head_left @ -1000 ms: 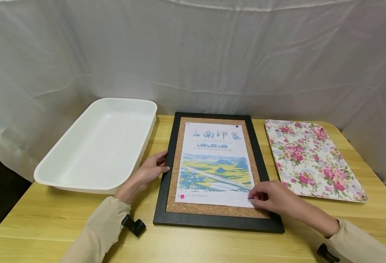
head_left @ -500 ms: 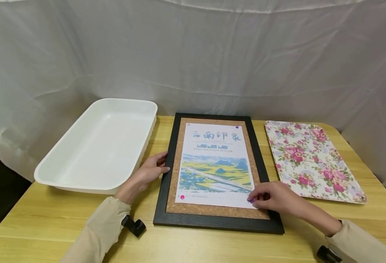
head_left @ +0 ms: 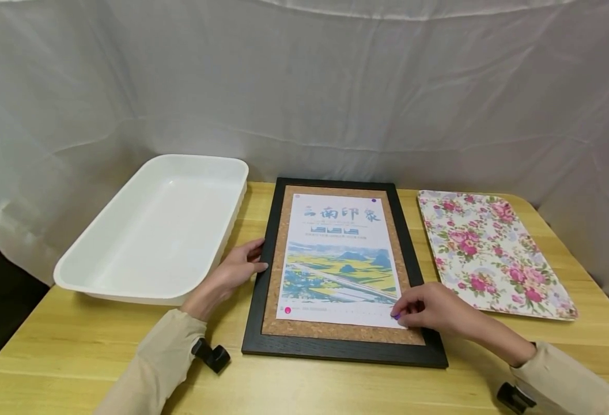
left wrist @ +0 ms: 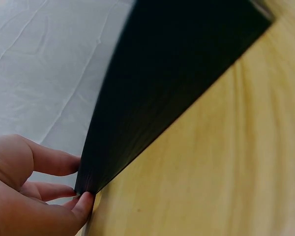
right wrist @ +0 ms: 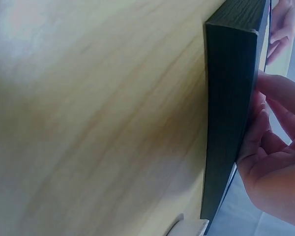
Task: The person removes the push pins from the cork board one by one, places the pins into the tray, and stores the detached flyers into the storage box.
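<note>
A black-framed cork board [head_left: 335, 356] lies flat on the wooden table, with a landscape poster [head_left: 343, 282] on its cork. My right hand [head_left: 435, 309] pinches a small purple pushpin [head_left: 397, 316] at the poster's lower right corner; the fingers partly cover it. Round pins mark the other corners: a pink pin [head_left: 287, 310] lower left, a purple pin [head_left: 374, 200] upper right and a pale pin [head_left: 297, 196] upper left. Against the frame's left outer side rest the fingertips and thumb of my left hand [head_left: 238, 266]. The left wrist view shows these fingertips [left wrist: 71, 164] touching the dark side.
A deep white tray [head_left: 151, 294] stands to the left, close to my left forearm. On the right lies a floral-patterned tray [head_left: 496, 253]. A grey-white curtain [head_left: 304, 92] hangs behind the table [head_left: 294, 392].
My right hand keeps its pinch on the pushpin at the corner and shifts only slightly. The left hand, board and poster stay in place.
</note>
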`<state>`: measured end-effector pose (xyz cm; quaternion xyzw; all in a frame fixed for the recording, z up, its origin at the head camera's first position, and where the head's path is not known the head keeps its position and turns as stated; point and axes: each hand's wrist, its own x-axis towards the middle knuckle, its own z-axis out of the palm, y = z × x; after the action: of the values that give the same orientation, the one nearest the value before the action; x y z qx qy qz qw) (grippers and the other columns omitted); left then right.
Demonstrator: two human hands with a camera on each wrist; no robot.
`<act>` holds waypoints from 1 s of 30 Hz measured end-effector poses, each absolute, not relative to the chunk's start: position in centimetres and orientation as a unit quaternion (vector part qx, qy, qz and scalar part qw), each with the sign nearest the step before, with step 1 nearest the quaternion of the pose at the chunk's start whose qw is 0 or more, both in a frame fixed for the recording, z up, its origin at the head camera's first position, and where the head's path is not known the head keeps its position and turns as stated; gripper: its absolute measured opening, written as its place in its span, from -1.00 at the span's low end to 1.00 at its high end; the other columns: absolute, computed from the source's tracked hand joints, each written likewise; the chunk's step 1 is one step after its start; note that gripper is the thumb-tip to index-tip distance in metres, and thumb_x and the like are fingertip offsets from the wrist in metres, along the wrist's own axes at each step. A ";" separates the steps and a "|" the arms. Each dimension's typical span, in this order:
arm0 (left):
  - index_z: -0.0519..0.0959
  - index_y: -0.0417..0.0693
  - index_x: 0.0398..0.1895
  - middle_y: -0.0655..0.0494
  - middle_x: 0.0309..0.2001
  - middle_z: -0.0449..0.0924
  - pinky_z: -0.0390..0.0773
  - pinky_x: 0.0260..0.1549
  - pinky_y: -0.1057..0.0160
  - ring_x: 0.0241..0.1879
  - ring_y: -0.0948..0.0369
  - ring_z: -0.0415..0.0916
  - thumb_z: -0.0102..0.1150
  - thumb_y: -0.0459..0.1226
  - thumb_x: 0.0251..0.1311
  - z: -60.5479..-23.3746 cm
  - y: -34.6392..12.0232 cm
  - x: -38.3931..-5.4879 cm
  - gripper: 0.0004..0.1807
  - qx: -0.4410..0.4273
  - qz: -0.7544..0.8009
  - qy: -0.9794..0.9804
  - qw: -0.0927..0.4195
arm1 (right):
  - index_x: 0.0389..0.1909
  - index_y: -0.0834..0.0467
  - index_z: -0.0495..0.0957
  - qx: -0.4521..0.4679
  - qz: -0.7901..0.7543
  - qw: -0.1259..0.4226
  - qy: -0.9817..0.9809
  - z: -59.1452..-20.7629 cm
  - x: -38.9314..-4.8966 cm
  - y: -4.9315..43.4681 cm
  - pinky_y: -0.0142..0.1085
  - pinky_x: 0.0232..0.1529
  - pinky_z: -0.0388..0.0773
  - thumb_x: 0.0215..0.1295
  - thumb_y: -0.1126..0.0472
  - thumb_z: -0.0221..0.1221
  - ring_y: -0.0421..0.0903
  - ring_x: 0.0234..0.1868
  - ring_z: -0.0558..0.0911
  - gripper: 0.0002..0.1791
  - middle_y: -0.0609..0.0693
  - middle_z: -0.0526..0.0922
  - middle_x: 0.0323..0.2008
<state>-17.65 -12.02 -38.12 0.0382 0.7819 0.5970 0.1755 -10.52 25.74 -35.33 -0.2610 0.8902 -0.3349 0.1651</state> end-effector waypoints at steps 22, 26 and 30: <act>-0.04 -0.34 0.49 -0.33 0.41 0.08 0.27 0.30 0.02 0.38 -0.14 0.09 -0.03 -0.55 0.32 -38.1 -11.9 -17.7 -0.28 0.034 0.599 0.781 0.175 | -0.33 0.07 0.74 -0.281 -0.345 0.155 0.882 -35.5 -10.5 26.0 -0.40 -0.53 0.52 0.18 0.33 0.31 -0.32 -0.48 0.53 -0.90 -0.20 0.65 -0.36; -0.05 -0.34 0.49 -0.33 0.41 0.08 0.28 0.30 0.02 0.38 -0.14 0.09 -0.04 -0.55 0.32 -38.0 -12.0 -17.7 -0.28 0.033 0.598 0.781 0.176 | -0.33 0.06 0.74 -0.281 -0.347 0.147 0.883 -35.7 -10.5 26.1 -0.40 -0.53 0.52 0.19 0.30 0.32 -0.32 -0.47 0.53 -0.91 -0.20 0.64 -0.35; -0.05 -0.34 0.49 -0.34 0.41 0.07 0.27 0.30 0.02 0.38 -0.14 0.08 -0.05 -0.55 0.32 -38.1 -12.0 -17.6 -0.29 0.034 0.600 0.779 0.177 | -0.32 0.04 0.73 -0.277 -0.349 0.148 0.883 -35.8 -10.4 26.1 -0.40 -0.55 0.49 0.20 0.28 0.31 -0.31 -0.49 0.50 -0.92 -0.20 0.63 -0.34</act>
<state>-17.65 -12.04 -38.05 0.0337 0.7794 0.6000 0.1772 -10.41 26.09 -35.76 -0.2771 0.8831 -0.3487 0.1476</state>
